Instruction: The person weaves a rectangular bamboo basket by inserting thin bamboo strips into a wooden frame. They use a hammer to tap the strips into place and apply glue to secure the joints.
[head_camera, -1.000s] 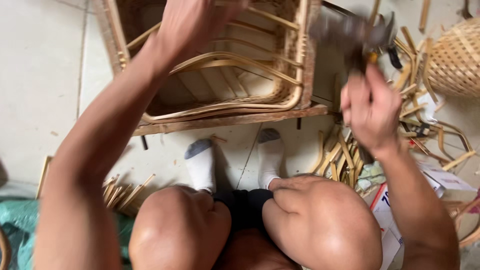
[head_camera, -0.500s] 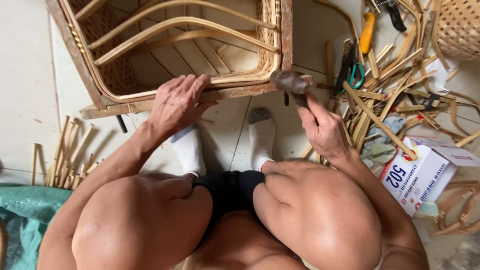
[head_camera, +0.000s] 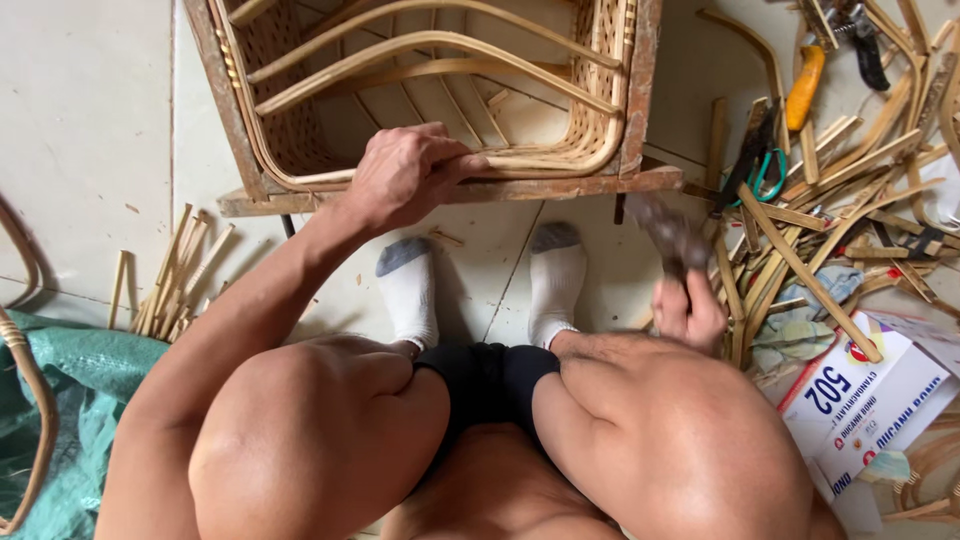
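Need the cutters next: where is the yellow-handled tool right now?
Head view, upper right: the yellow-handled tool lies on the floor among cane offcuts, right of the wooden rattan frame.
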